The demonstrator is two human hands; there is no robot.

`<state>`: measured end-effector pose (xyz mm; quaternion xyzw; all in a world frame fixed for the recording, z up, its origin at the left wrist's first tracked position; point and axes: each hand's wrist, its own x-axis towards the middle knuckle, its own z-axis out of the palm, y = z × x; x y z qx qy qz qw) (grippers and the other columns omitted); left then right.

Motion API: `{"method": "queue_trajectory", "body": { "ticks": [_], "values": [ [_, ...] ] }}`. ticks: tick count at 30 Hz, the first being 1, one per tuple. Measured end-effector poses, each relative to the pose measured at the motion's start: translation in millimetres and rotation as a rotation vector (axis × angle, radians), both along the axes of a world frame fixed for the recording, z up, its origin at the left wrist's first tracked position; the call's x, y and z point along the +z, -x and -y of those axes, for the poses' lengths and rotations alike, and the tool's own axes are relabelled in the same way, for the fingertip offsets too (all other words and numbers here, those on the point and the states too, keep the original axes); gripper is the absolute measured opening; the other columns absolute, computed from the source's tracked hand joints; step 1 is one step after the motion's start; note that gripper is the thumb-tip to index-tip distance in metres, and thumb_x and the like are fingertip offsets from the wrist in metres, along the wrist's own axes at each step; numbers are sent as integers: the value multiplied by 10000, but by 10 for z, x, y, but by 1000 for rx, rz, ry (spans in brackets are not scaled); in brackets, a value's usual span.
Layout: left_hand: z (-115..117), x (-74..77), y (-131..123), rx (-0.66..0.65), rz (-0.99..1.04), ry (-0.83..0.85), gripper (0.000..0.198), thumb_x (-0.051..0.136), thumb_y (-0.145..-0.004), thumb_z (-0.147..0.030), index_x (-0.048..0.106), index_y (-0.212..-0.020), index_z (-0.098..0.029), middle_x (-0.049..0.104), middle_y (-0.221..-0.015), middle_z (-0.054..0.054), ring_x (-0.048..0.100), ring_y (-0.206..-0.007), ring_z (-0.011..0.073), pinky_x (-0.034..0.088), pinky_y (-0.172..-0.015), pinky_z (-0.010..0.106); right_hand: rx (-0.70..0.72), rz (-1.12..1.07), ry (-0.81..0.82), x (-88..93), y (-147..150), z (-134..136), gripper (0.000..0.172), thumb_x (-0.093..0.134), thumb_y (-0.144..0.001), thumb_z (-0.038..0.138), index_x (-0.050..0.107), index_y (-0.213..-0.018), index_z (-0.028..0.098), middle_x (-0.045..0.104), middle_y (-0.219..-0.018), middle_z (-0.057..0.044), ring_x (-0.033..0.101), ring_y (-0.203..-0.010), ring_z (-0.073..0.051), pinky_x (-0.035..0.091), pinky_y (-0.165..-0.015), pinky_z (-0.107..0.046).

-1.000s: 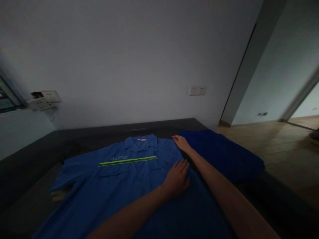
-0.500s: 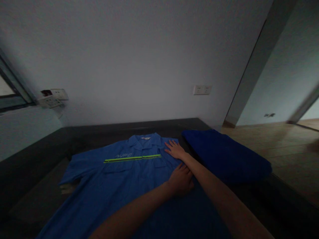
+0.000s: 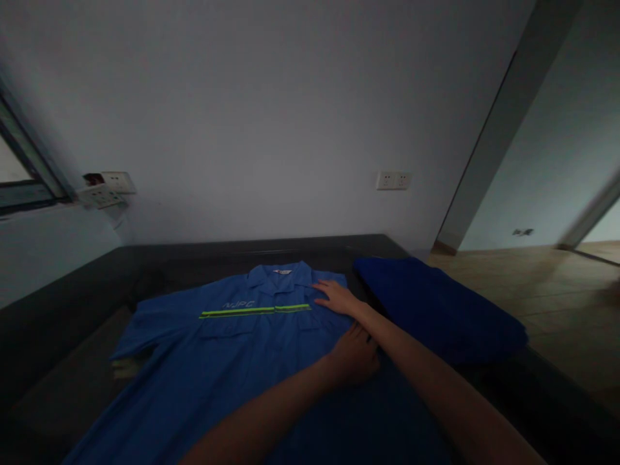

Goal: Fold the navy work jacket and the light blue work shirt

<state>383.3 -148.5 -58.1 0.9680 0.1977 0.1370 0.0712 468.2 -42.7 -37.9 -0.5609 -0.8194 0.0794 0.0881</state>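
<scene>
Shirt: a blue work shirt lies flat on the dark table. Its front faces up and its collar points to the far edge.
Stripe: a yellow-green stripe runs across the chest.
Right hand: the right hand rests palm down on the shirt just beside the collar, with its fingers stretched out and apart.
Left hand: the left hand lies on the shirt nearer to the person. The right forearm covers its fingertips, so I cannot tell if it grips the fabric.
Cloth: a dark blue folded cloth lies along the right edge of the table, just beside the shirt.
</scene>
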Motion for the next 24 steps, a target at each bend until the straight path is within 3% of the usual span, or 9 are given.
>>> {"method": "queue_trajectory", "body": {
  "ticks": [6, 10, 18, 21, 24],
  "values": [
    [16, -93, 7, -15, 81, 52, 496, 383, -932, -329, 396, -1377, -109, 399, -1451, 150, 302, -1374, 273, 209, -1147, 439, -54, 25, 110, -237, 112, -67, 625, 374, -929, 530, 182, -1483, 313, 114, -1567, -79, 77, -1428, -302, 142, -1111, -526],
    [8, -170, -44, -26, 149, 63, 529, 335, -955, -378, 325, -1427, -138, 321, -1504, 113, 221, -1409, 248, 162, -1168, 402, -118, 26, 162, -275, 208, -125, 667, 287, -927, 586, 85, -1496, 302, 36, -1575, -62, -5, -1428, -313, 62, -1108, -566],
    [-3, -217, -88, -57, 104, 12, 510, 244, -975, -410, 332, -1434, -204, 328, -1508, 64, 226, -1406, 279, 151, -1168, 457, -199, -17, 197, -293, 297, -218, 687, 267, -904, 635, 90, -1492, 329, 31, -1576, -42, -29, -1426, -323, -4, -1085, -612],
    [10, -182, -61, -36, 135, 6, 497, 289, -968, -387, 362, -1417, -190, 360, -1489, 85, 261, -1392, 289, 187, -1158, 457, -194, -88, 135, -236, 288, -194, 685, 325, -893, 630, 166, -1486, 326, 87, -1573, -47, 30, -1425, -340, 60, -1089, -610],
    [27, -145, -39, -2, 192, 25, 515, 373, -936, -373, 370, -1401, -151, 380, -1470, 124, 279, -1383, 291, 210, -1150, 452, -180, -190, 10, -69, 205, -151, 641, 339, -910, 583, 257, -1472, 288, 183, -1557, -51, 107, -1426, -302, 139, -1112, -537]
  ]
}}
